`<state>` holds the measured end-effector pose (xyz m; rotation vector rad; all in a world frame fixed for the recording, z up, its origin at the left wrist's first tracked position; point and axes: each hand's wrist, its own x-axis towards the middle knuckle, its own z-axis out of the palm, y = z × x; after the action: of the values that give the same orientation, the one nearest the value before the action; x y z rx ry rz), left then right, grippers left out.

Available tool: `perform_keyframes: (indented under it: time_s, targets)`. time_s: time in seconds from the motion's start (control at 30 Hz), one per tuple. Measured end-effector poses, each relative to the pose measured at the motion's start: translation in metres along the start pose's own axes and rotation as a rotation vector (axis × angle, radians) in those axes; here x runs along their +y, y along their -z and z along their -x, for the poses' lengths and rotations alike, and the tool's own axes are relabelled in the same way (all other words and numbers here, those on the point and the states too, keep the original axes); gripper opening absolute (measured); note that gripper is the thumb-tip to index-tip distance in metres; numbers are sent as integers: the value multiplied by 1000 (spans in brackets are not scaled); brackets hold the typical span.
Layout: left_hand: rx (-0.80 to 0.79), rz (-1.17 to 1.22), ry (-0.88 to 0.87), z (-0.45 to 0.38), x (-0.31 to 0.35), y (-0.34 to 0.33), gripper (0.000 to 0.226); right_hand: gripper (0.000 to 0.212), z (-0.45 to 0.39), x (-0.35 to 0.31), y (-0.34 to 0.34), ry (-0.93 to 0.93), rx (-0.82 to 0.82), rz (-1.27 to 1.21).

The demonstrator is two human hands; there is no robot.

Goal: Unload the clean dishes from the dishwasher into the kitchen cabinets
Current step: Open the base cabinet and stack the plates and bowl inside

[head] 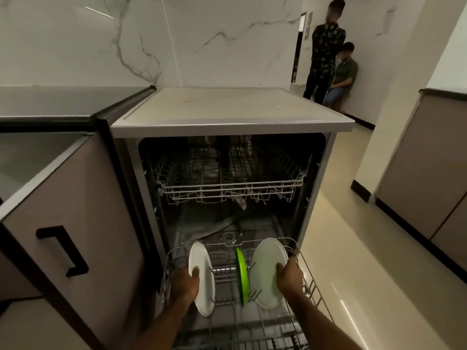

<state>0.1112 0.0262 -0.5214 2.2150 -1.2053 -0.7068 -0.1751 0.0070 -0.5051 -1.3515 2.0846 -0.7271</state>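
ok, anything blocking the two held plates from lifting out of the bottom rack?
Nothing visible above them. The left hand grips the white plate and the right hand grips the pale plate. The upper rack sits back inside the dishwasher, clear of both. The green plate stands between them, close beside the pale one.

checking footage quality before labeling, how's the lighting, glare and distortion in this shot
Head view: dim overall, the dishwasher interior nearly black; glare streak on the floor at right; wide-angle bending curves the counter edges; the left hand on the white plate and the right hand on the pale plate are slightly soft; background people are blurred.
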Motion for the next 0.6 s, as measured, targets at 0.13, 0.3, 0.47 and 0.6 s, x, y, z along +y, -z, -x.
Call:
perform_keyframes:
  time_s: [0.13, 0.3, 0.47, 0.6]
  targets:
    - [62, -12, 44, 14, 6, 5, 45, 36, 4, -10, 4, -7, -2, -57]
    - [92, 4, 2, 52, 40, 53, 48, 32, 25, -44, 44, -18, 4, -115]
    - [83, -65, -134, 96, 95, 118, 47, 33, 43, -91, 108, -23, 44, -164]
    - [5, -294, -360, 127, 145, 170, 36, 33, 56, -134, 166, -93, 6, -166]
